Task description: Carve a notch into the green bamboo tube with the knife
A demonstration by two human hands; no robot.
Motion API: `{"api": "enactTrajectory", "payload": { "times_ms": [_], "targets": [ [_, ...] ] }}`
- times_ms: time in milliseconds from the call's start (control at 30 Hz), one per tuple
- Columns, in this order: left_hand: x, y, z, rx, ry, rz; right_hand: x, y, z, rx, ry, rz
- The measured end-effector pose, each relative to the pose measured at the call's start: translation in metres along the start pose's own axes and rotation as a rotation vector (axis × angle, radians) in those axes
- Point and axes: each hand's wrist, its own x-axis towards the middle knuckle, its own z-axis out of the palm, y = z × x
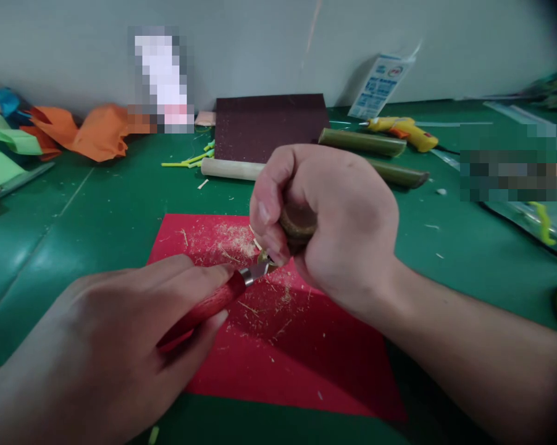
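Note:
My left hand (134, 321) is closed around a carving knife with a red wooden handle (204, 307); its short metal blade (260, 269) points right. My right hand (334, 228) is wrapped in a fist around a short brown bamboo piece (297, 224), held upright over a red paper sheet (306, 352). The blade tip meets the lower end of the bamboo piece under my right fingers. Pale shavings and sawdust (227, 241) lie scattered on the red sheet.
A green cutting mat (97, 204) covers the table. Behind lie a dark maroon sanding block (269, 127), a pale wooden dowel (230, 168), two green bamboo sticks (362, 142), a yellow glue gun (401, 131), orange cloth (97, 133) and green paper scraps (5, 148).

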Motion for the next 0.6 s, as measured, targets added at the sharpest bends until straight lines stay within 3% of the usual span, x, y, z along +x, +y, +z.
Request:
{"api": "enactTrajectory", "payload": {
  "times_ms": [167, 600],
  "targets": [
    [0.003, 0.0, 0.006, -0.025, -0.005, 0.021, 0.0, 0.001, 0.001, 0.021, 0.01, -0.027],
    [0.005, 0.011, 0.012, -0.197, -0.016, -0.146, -0.002, 0.003, 0.008, -0.052, 0.175, -0.066]
  ]
}}
